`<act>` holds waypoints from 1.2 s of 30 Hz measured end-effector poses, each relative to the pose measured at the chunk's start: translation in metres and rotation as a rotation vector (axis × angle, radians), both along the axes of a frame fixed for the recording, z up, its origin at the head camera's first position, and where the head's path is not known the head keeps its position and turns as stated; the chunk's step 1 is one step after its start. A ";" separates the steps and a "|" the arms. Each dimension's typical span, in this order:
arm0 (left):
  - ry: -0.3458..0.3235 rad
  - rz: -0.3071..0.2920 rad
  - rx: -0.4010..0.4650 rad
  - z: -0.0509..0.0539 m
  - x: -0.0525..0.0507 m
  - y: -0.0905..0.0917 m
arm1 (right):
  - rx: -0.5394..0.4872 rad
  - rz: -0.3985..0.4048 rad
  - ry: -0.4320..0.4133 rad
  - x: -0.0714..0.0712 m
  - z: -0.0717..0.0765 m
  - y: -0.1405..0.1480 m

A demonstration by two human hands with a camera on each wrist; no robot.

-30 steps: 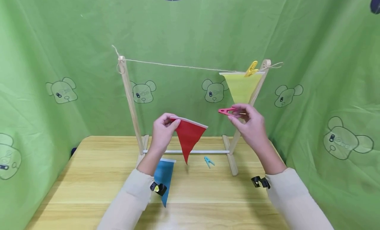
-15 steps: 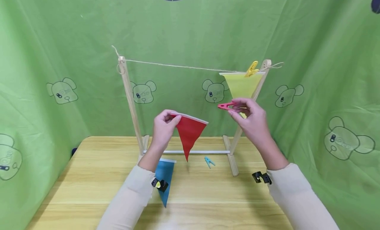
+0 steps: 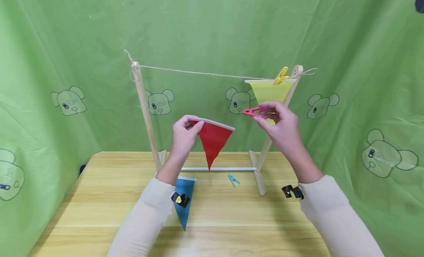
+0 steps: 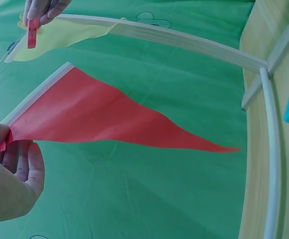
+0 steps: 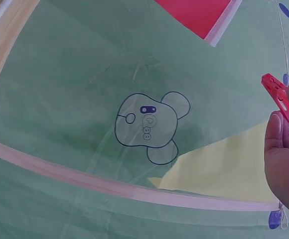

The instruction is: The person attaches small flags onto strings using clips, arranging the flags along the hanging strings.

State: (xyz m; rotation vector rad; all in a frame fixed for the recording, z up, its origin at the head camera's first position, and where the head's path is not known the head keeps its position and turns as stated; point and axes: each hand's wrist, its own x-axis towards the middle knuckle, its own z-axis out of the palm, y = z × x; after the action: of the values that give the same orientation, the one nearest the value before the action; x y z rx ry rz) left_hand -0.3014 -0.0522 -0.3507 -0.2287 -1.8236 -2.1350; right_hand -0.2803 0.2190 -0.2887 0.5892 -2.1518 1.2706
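Observation:
A red triangular pennant with a white top edge hangs from my left hand, whose thumb and fingers pinch its upper left corner; the left wrist view shows the same pinch. In my right hand a red clothespin is squeezed between thumb and fingers. Above both hands runs a string, from which a yellow pennant hangs at the right end under a yellow clothespin. The right hand covers the yellow pennant's lower part. Both the red pennant and red clothespin are apart from the string.
Wooden posts carry the string, joined low by a white rod. On the wooden table lie a blue clothespin and a blue pennant, partly behind the left wrist. Green printed cloth surrounds the table.
Both hands have risen toward the string, the left carrying the red pennant and the right the red clothespin. The blue pennant, blue clothespin and yellow pennant have stayed in place.

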 end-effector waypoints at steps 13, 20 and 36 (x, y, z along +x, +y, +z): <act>0.008 -0.018 0.046 0.016 -0.004 0.007 | -0.015 0.031 0.079 0.001 0.026 -0.003; 0.023 0.001 0.056 0.021 -0.008 0.010 | 0.035 -0.004 0.090 0.000 0.040 -0.005; 0.031 0.003 0.075 0.036 -0.015 0.017 | 0.065 -0.013 0.162 -0.003 0.064 -0.010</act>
State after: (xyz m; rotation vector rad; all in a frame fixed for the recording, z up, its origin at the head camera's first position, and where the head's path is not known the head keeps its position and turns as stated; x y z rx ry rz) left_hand -0.3163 -0.0347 -0.3147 -0.2401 -1.7215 -2.1809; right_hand -0.2834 0.2094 -0.2244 0.6797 -2.0658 1.1095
